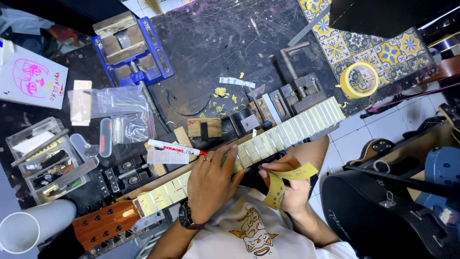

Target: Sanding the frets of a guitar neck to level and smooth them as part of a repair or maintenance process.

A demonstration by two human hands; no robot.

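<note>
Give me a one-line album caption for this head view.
Left hand presses a taped guitar neck while the right hand holds yellow tape.

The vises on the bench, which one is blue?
The blue vise at the top left of the dark bench, with wooden blocks in its jaws. The other vise is bare grey metal and sits against the taped guitar neck.

A dark, scratched workbench [211, 43] is carrying everything here. A blue vise [132, 50] is sitting at its back, with clear plastic bags [112, 108] lying beside it. A grey clamp [299, 88] is standing further right. A clear organiser box [45, 158] is resting at the left edge, and scraps of yellow tape [221, 93] are lying scattered mid-bench.
</note>
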